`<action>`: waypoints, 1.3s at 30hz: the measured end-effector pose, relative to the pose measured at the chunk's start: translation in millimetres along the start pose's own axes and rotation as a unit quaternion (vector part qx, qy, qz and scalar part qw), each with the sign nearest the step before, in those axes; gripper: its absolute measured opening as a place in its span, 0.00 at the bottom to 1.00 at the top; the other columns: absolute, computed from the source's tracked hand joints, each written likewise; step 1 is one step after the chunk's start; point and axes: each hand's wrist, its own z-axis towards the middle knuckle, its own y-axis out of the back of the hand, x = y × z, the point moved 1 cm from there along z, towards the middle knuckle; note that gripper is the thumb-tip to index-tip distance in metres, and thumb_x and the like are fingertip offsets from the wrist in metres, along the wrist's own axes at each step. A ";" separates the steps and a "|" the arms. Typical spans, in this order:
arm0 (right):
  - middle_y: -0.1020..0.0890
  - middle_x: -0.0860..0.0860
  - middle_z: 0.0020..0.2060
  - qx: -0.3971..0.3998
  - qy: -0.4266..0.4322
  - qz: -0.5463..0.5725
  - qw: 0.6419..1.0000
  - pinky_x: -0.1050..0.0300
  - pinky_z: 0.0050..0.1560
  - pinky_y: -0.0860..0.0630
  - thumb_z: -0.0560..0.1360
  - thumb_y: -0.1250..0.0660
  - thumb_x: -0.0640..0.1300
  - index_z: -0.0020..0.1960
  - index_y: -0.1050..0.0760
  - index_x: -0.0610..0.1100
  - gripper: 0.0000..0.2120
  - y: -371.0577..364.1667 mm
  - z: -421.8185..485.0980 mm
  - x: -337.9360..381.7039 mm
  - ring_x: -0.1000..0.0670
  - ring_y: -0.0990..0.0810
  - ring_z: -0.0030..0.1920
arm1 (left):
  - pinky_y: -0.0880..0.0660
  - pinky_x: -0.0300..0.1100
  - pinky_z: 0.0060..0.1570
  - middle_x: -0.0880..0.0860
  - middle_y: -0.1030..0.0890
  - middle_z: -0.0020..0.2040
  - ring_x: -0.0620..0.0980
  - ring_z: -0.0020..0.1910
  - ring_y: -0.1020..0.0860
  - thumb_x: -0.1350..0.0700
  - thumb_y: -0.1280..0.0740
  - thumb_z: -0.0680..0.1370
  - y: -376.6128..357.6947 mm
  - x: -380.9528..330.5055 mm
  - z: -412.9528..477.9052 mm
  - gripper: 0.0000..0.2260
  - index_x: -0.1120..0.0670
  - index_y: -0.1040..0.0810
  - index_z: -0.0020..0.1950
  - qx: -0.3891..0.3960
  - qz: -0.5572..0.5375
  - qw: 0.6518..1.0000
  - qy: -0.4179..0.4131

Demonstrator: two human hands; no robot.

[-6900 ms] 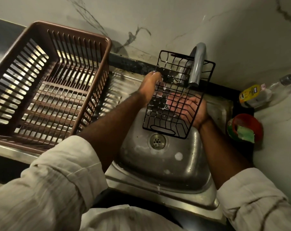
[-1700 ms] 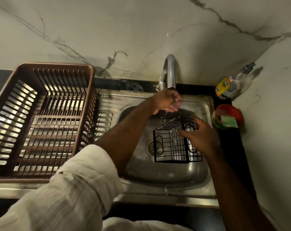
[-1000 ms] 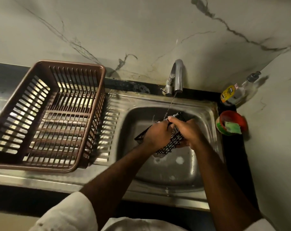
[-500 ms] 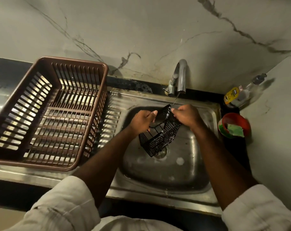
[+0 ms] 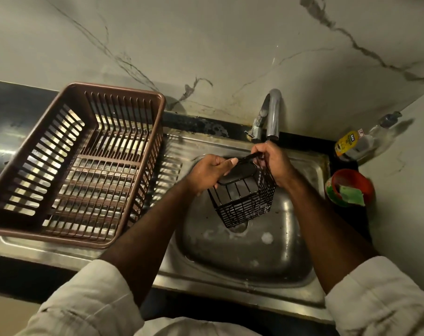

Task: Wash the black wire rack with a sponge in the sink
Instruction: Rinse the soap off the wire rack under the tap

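From the head camera, looking down: one black wire rack (image 5: 242,200) is held in the air over the basin of the one steel sink (image 5: 232,260), tilted, its lower corner hanging just above the drain (image 5: 239,228) and its upper edge close under the spout of the one chrome tap (image 5: 273,112); two hands hold it, one on each side; the left hand (image 5: 209,173) grips the upper rim on the left, its fingers curled under the wire and the thumb laid straight along the top; the right hand (image 5: 275,162) has its fingers bunched and curled, pinching the top wire at the rack's far corner just below the spout; two pale sleeves (image 5: 84,301) are pushed back, leaving both forearms bare; on the draining board to the left of the basin stands one brown slatted plastic dish basket (image 5: 19,185), well apart from the rack; to the right of the sink, on the dark counter, sits one red bowl (image 5: 351,177) with one green sponge (image 5: 351,193) lying in it, touched by neither hand; behind the bowl, in the corner against the marble wall (image 5: 206,44), is one clear bottle (image 5: 354,144) with a yellow label.
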 end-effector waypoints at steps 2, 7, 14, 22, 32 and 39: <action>0.29 0.46 0.28 -0.017 0.011 -0.091 0.996 0.61 0.27 0.36 0.77 0.36 0.51 0.36 0.23 0.42 0.16 -0.9 2.9 2.9 0.50 0.32 0.27 | 0.32 0.41 0.28 0.49 0.33 0.25 0.47 0.23 0.34 0.47 0.35 0.83 1.0 -2.9 0.6 0.22 0.51 0.30 0.29 0.003 0.016 1.000 -0.013; 0.22 0.32 0.35 0.000 0.008 -0.185 0.983 0.49 0.41 0.28 0.70 0.31 0.61 0.44 0.21 0.32 0.29 -4.4 13.4 2.9 0.45 0.25 0.35 | 0.36 0.39 0.25 0.45 0.34 0.23 0.46 0.22 0.36 0.49 0.34 0.82 3.2 -2.9 -0.3 0.23 0.51 0.31 0.28 -0.013 0.032 0.999 -0.034; 0.27 0.49 0.30 -0.036 0.075 -0.235 0.968 0.54 0.35 0.24 0.81 0.36 0.50 0.39 0.23 0.41 0.17 -16.0 8.4 15.8 0.53 0.26 0.31 | 0.39 0.38 0.26 0.46 0.36 0.23 0.45 0.22 0.39 0.46 0.34 0.82 5.3 -8.1 4.5 0.24 0.51 0.33 0.28 -0.029 0.047 0.998 -0.018; 0.17 0.51 0.51 -0.007 0.100 -0.240 0.966 0.58 0.56 0.25 0.82 0.37 0.44 0.57 0.20 0.43 0.09 -24.8 5.7 8.2 0.53 0.20 0.54 | 0.40 0.40 0.27 0.46 0.36 0.22 0.45 0.22 0.39 0.46 0.33 0.81 4.1 -4.6 7.3 0.24 0.54 0.31 0.27 -0.068 0.089 0.994 -0.009; 0.15 0.52 0.53 -0.056 -0.042 -0.084 0.994 0.49 0.64 0.25 0.80 0.38 0.60 0.55 0.19 0.51 0.16 -11.6 2.7 -14.6 0.51 0.18 0.57 | 0.39 0.38 0.27 0.45 0.33 0.23 0.43 0.23 0.36 0.46 0.34 0.82 -14.2 -5.1 -1.6 0.25 0.53 0.29 0.27 -0.171 0.030 0.983 0.060; 0.15 0.52 0.52 -0.135 0.027 -0.079 0.987 0.54 0.52 0.19 0.82 0.38 0.52 0.63 0.21 0.47 0.15 -14.9 -5.3 -11.1 0.53 0.17 0.55 | 0.33 0.43 0.30 0.51 0.27 0.32 0.47 0.30 0.31 0.47 0.35 0.82 -19.0 -19.8 -8.9 0.17 0.53 0.25 0.37 -0.227 -0.126 0.954 0.153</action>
